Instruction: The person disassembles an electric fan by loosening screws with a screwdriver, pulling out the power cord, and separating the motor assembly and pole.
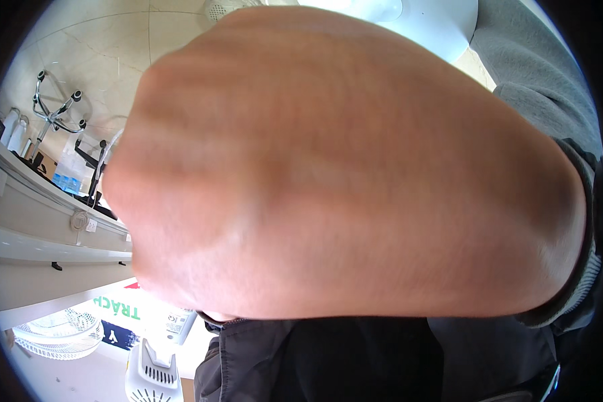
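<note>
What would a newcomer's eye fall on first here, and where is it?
Probably the bare hand, its back filling the middle, with a dark sleeve at right. Next, the shiny wheeled base at upper left and the white openwork basket at lower left may draw the eye.

Bright light, blurred foreground, fisheye-bent edges.

floor (124, 40): glossy tile | chair base (51, 119): shiny metal | basket (67, 351): smooth plastic | grey garment (529, 57): matt cloth | cuff (579, 291): ribbed knit
</note>
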